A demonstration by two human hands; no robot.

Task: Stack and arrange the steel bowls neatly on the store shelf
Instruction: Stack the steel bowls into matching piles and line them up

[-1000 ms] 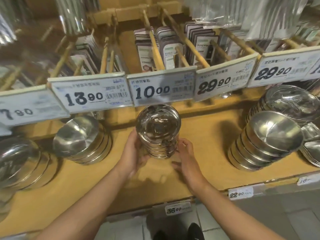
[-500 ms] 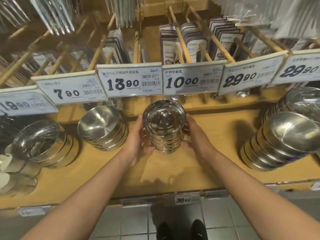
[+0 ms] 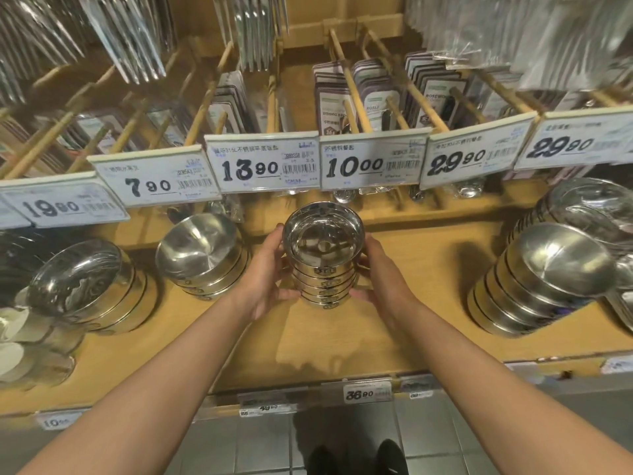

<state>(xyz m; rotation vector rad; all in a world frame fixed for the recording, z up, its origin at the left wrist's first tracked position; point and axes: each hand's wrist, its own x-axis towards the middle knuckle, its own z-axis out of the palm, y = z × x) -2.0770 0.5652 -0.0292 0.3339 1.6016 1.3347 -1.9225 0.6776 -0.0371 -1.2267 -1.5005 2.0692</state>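
Your left hand and right hand grip the bowl stack on the shelf; uneven pressure may topple it.

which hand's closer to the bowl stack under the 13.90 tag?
Left. The left hand grips the left side of the centre stack, just right of the 13.90 stack. The right hand is on the centre stack's far side, farther away.

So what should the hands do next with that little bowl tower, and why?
Probably let go gently. The stack of small bowls already stands upright on the shelf below the 10.00 tag, with the left hand and right hand cupping its sides.
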